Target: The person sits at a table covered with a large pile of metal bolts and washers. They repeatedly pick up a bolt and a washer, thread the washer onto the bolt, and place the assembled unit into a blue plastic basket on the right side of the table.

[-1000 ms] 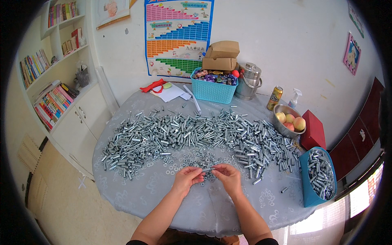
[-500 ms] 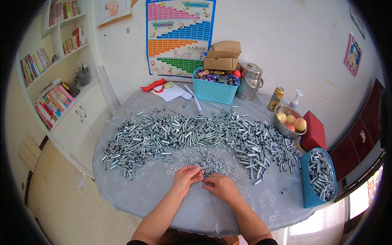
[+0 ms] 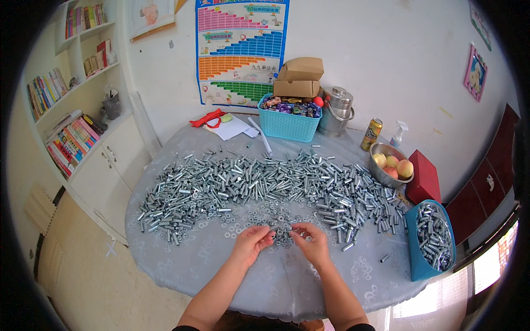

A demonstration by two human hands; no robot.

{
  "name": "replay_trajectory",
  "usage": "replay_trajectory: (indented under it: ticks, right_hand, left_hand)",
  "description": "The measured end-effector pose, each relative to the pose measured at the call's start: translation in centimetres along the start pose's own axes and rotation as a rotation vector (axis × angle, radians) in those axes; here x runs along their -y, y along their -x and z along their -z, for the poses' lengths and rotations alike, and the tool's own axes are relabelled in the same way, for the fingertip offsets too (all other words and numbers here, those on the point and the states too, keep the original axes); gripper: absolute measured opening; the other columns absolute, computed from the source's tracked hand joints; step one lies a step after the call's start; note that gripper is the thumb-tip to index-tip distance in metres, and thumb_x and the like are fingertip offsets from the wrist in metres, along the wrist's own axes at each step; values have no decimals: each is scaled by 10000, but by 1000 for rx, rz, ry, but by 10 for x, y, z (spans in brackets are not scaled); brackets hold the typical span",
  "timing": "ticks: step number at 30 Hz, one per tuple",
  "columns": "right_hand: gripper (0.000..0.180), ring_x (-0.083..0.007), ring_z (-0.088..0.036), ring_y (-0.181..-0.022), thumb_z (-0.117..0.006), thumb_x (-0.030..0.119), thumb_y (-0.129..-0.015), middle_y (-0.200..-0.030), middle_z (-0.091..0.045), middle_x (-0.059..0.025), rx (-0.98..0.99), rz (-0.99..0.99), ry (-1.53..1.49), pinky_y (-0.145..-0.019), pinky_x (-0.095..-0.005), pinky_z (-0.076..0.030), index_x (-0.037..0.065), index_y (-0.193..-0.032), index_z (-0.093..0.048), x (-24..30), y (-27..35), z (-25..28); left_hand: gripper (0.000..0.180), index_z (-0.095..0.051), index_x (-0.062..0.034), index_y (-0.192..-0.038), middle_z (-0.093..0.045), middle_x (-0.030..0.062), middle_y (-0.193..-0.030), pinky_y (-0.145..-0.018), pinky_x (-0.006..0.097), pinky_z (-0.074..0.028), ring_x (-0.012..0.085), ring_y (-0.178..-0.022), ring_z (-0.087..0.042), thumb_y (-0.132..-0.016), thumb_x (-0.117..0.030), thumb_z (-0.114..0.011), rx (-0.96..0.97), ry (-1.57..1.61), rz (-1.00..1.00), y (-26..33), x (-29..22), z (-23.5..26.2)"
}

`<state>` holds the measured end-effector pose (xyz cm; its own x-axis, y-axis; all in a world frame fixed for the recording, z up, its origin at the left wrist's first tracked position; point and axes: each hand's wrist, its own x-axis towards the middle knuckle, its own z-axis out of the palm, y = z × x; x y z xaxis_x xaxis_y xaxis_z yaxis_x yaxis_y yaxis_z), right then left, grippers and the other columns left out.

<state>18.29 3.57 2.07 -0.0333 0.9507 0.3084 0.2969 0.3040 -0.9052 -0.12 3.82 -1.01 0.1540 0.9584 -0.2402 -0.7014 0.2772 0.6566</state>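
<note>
My left hand (image 3: 252, 243) is closed, thumb and fingertips pinching a short silvery metal sleeve (image 3: 274, 227) that points to the right. Just right of it, my right hand (image 3: 311, 241) pinches with thumb and index finger at the edge of the small-parts pile; what sits between its fingertips is too small to make out. Right beyond both hands lies a loose spread of small metal washers and nuts (image 3: 270, 212). Behind that, a wide heap of similar metal sleeves (image 3: 243, 179) arcs across the grey tablecloth (image 3: 221, 278).
At the right edge stands a blue bin (image 3: 413, 243) filled with metal sleeves; one loose sleeve (image 3: 385, 257) lies near it. Farther back are a steel bowl (image 3: 381, 177) of peaches, a red box (image 3: 424, 176), a yellow can (image 3: 371, 134), a spray bottle (image 3: 398, 134) and a turquoise basket (image 3: 287, 124).
My right hand has moved up and slightly right, away from below my left fingertips to the parts pile. My left hand stays nearly in place, still pinching the sleeve.
</note>
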Motion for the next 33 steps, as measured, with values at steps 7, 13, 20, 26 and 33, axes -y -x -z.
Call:
replay_trajectory:
  ticks: [7,13,20,26,33]
  right_hand:
    - [182,-86,-552,-703,-674,4,-725,-840,-623,-27,18,46,-65,-625,-219,-444,32,-903,-646,7,-2,2]
    - [201,-120,-549,-668,-680,0,-714,-827,-612,-56,34,162,-27,-623,-237,-450,22,-909,-641,13,-2,3]
    - [104,-109,-539,-659,-629,90,-804,-754,-588,-49,112,16,88,-609,-242,-444,5,-852,-593,3,0,5]
    - [147,-83,-539,-688,-577,136,-861,-736,-587,-26,130,-206,-141,-635,-227,-446,-11,-849,-582,-3,1,2]
    - [132,-90,-555,-724,-632,93,-815,-788,-602,-35,144,-77,-121,-665,-217,-451,-7,-891,-591,-2,1,2]
  left_hand:
    - [125,-599,5,-872,-644,145,-838,-621,270,-543,152,-655,-625,-792,-80,-643,-17,-117,-17,3,0,-5]
    - [131,-605,23,-863,-642,139,-808,-610,272,-543,158,-641,-621,-786,-73,-650,-65,-228,-68,4,1,-9]
    - [110,-602,34,-867,-637,138,-793,-599,276,-543,168,-647,-624,-790,-39,-632,-17,-358,-196,11,-1,-16]
    - [111,-612,41,-867,-638,131,-793,-586,261,-539,157,-639,-621,-788,-33,-635,-29,-349,-273,11,5,-19]
    - [108,-608,40,-859,-638,129,-795,-584,263,-541,155,-638,-619,-792,-41,-633,-54,-321,-230,9,2,-16]
